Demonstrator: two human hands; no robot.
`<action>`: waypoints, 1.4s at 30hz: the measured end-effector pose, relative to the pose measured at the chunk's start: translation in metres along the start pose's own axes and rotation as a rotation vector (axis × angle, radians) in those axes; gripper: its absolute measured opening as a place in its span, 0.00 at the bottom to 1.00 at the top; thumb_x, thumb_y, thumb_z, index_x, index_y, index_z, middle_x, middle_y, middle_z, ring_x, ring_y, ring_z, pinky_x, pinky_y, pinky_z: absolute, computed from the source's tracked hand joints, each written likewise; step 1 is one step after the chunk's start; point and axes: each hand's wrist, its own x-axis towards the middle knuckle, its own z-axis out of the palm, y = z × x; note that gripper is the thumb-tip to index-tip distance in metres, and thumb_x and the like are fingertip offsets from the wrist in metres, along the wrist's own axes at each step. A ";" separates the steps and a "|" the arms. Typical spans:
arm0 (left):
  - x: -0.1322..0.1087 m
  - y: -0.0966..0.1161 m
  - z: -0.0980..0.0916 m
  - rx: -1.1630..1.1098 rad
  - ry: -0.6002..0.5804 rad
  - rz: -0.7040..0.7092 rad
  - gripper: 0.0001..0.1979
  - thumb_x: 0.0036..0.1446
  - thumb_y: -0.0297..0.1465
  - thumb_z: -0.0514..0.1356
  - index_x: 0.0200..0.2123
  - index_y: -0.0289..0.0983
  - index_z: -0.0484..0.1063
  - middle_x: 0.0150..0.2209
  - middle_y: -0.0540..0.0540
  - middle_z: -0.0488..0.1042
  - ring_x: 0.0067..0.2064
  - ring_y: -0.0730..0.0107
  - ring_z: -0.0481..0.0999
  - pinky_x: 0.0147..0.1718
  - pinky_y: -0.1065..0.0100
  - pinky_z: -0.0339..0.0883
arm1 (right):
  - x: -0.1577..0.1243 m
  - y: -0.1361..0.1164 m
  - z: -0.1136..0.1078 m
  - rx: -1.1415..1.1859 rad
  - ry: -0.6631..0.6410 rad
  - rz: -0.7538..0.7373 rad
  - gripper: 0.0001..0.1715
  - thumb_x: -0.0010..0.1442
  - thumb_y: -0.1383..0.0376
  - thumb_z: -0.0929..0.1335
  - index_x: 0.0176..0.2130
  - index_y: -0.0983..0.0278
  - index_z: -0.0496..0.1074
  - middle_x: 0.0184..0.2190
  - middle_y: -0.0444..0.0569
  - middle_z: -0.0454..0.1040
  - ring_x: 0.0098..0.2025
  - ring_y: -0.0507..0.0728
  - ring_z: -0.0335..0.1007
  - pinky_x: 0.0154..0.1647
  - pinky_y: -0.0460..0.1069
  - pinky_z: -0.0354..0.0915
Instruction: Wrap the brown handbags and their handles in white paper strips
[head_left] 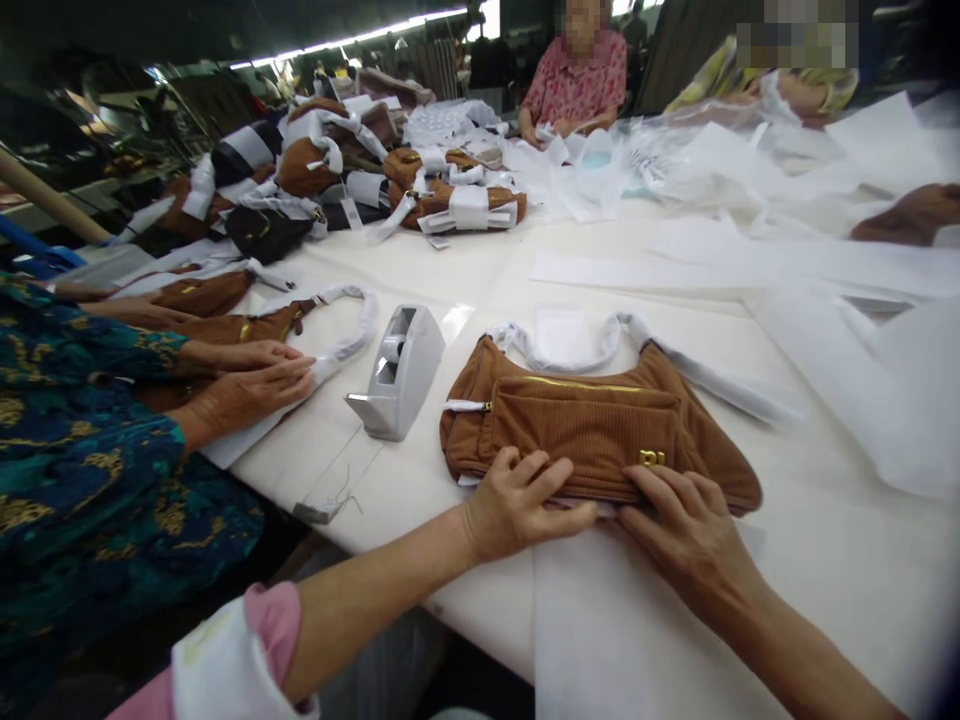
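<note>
- Lying on the tabletop (487, 275), brown corduroy bag (585, 415), wrapped strap (574, 365) along the far side.
- At its lower edge, left hand (517, 505), open, fingers spread and bent.
- Near the gold letters (651, 458), right hand (686, 535), touching that edge; gripping or merely resting, impossible to tell.
- Left of the bag, tape dispenser (409, 375).
- Farther left, co-worker's hands (240, 400).

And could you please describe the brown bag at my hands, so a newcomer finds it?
On the white table, find the grey tape dispenser. The brown bag lies right of it, gold letters near its lower right. Unlike the other brown bags, it has your left hand and right hand on it.
</note>
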 end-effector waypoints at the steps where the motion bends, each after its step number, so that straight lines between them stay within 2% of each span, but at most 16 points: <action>1: 0.002 0.002 -0.001 -0.002 -0.012 -0.028 0.15 0.60 0.33 0.54 0.49 0.53 0.61 0.44 0.48 0.69 0.44 0.64 0.67 0.38 0.61 0.57 | -0.002 -0.001 0.002 -0.003 0.010 0.000 0.09 0.59 0.67 0.62 0.34 0.62 0.72 0.47 0.57 0.65 0.49 0.63 0.59 0.45 0.59 0.55; 3: 0.007 0.008 -0.003 0.021 -0.097 -0.096 0.16 0.61 0.31 0.51 0.53 0.48 0.59 0.41 0.47 0.69 0.41 0.65 0.67 0.37 0.62 0.57 | -0.004 -0.004 0.006 -0.013 0.027 0.014 0.10 0.59 0.69 0.62 0.34 0.63 0.72 0.46 0.57 0.66 0.49 0.62 0.59 0.45 0.59 0.56; 6: 0.016 0.016 -0.005 0.082 -0.229 -0.135 0.11 0.62 0.28 0.48 0.46 0.37 0.63 0.36 0.46 0.68 0.37 0.67 0.67 0.33 0.63 0.56 | -0.001 -0.010 0.005 -0.052 0.072 0.007 0.08 0.58 0.70 0.63 0.31 0.63 0.72 0.43 0.56 0.68 0.46 0.61 0.61 0.43 0.57 0.58; 10: 0.023 0.009 -0.007 0.040 -0.235 -0.151 0.06 0.59 0.29 0.51 0.39 0.36 0.64 0.33 0.47 0.67 0.35 0.65 0.66 0.32 0.62 0.56 | -0.006 -0.025 -0.020 0.024 0.199 0.102 0.06 0.53 0.69 0.68 0.34 0.61 0.72 0.44 0.54 0.69 0.47 0.61 0.64 0.47 0.58 0.61; 11: 0.025 0.003 -0.009 0.001 -0.237 -0.163 0.07 0.57 0.30 0.54 0.39 0.36 0.64 0.34 0.46 0.68 0.36 0.64 0.66 0.33 0.62 0.57 | -0.012 -0.032 -0.030 0.082 0.263 0.218 0.08 0.52 0.69 0.69 0.36 0.60 0.72 0.43 0.52 0.70 0.46 0.60 0.65 0.47 0.57 0.62; 13: 0.030 -0.009 -0.015 -0.088 -0.250 -0.178 0.12 0.50 0.30 0.59 0.39 0.35 0.65 0.36 0.45 0.68 0.38 0.62 0.66 0.34 0.62 0.58 | -0.023 -0.048 -0.046 0.326 0.299 0.606 0.09 0.53 0.65 0.69 0.37 0.60 0.72 0.37 0.50 0.73 0.38 0.57 0.70 0.40 0.53 0.67; 15: 0.038 -0.022 -0.023 -0.169 -0.257 -0.174 0.16 0.46 0.29 0.61 0.40 0.34 0.66 0.37 0.44 0.69 0.39 0.61 0.66 0.37 0.62 0.59 | -0.029 -0.063 -0.053 0.804 0.165 1.091 0.12 0.55 0.59 0.67 0.38 0.62 0.71 0.32 0.49 0.74 0.30 0.55 0.71 0.28 0.49 0.69; 17: 0.047 -0.033 -0.031 -0.239 -0.254 -0.166 0.16 0.45 0.28 0.60 0.40 0.34 0.66 0.37 0.44 0.69 0.40 0.62 0.67 0.40 0.62 0.60 | -0.024 -0.074 -0.048 1.375 0.006 1.451 0.18 0.54 0.56 0.68 0.42 0.65 0.69 0.34 0.52 0.75 0.32 0.56 0.73 0.26 0.48 0.69; 19: 0.057 -0.041 -0.039 -0.300 -0.257 -0.161 0.17 0.45 0.27 0.59 0.41 0.34 0.67 0.38 0.45 0.70 0.41 0.63 0.67 0.42 0.63 0.61 | -0.009 -0.078 -0.033 1.778 0.122 1.634 0.23 0.48 0.60 0.72 0.43 0.66 0.68 0.39 0.54 0.74 0.38 0.59 0.73 0.31 0.48 0.71; 21: 0.064 -0.046 -0.043 -0.343 -0.279 -0.138 0.19 0.45 0.26 0.59 0.44 0.33 0.66 0.38 0.45 0.69 0.41 0.63 0.68 0.43 0.64 0.61 | 0.012 -0.077 -0.013 1.940 0.406 1.662 0.25 0.42 0.66 0.75 0.41 0.64 0.69 0.40 0.51 0.74 0.41 0.58 0.72 0.37 0.50 0.71; 23: 0.066 -0.048 -0.045 -0.353 -0.313 -0.105 0.22 0.45 0.26 0.59 0.47 0.33 0.66 0.38 0.45 0.69 0.40 0.64 0.68 0.42 0.65 0.62 | 0.031 -0.075 0.007 1.978 0.646 1.600 0.26 0.39 0.69 0.76 0.40 0.61 0.69 0.41 0.45 0.74 0.42 0.56 0.71 0.40 0.52 0.71; 26: 0.064 -0.045 -0.041 -0.304 -0.350 -0.060 0.26 0.46 0.25 0.58 0.52 0.36 0.64 0.35 0.46 0.67 0.38 0.66 0.67 0.38 0.66 0.63 | 0.051 -0.073 0.029 1.951 0.838 1.554 0.26 0.38 0.69 0.75 0.39 0.57 0.69 0.39 0.40 0.74 0.41 0.54 0.71 0.40 0.54 0.70; 30: 0.061 -0.036 -0.034 -0.138 -0.348 0.057 0.25 0.52 0.27 0.56 0.54 0.41 0.61 0.36 0.45 0.64 0.37 0.65 0.65 0.37 0.65 0.62 | 0.062 -0.074 0.041 1.854 1.009 1.594 0.25 0.37 0.70 0.74 0.38 0.57 0.69 0.33 0.38 0.75 0.35 0.53 0.71 0.34 0.51 0.71; 33: 0.057 -0.028 -0.030 0.035 -0.313 0.119 0.19 0.60 0.29 0.49 0.55 0.42 0.60 0.37 0.43 0.65 0.37 0.64 0.64 0.37 0.62 0.61 | 0.064 -0.076 0.042 1.806 1.052 1.650 0.24 0.38 0.73 0.72 0.37 0.57 0.69 0.31 0.37 0.75 0.32 0.52 0.71 0.32 0.51 0.71; 37: 0.042 -0.019 -0.025 0.112 -0.308 0.145 0.20 0.63 0.28 0.43 0.57 0.40 0.55 0.38 0.43 0.66 0.37 0.63 0.64 0.36 0.61 0.59 | 0.055 -0.077 0.043 1.849 0.970 1.705 0.19 0.40 0.74 0.70 0.34 0.59 0.70 0.29 0.39 0.75 0.33 0.52 0.72 0.36 0.52 0.72; 42: 0.020 -0.007 -0.025 0.053 -0.364 0.046 0.28 0.58 0.33 0.50 0.60 0.35 0.49 0.47 0.39 0.63 0.45 0.57 0.63 0.44 0.55 0.57 | 0.038 -0.078 0.045 1.899 0.800 1.696 0.07 0.42 0.72 0.68 0.26 0.62 0.70 0.24 0.41 0.74 0.34 0.55 0.73 0.38 0.53 0.72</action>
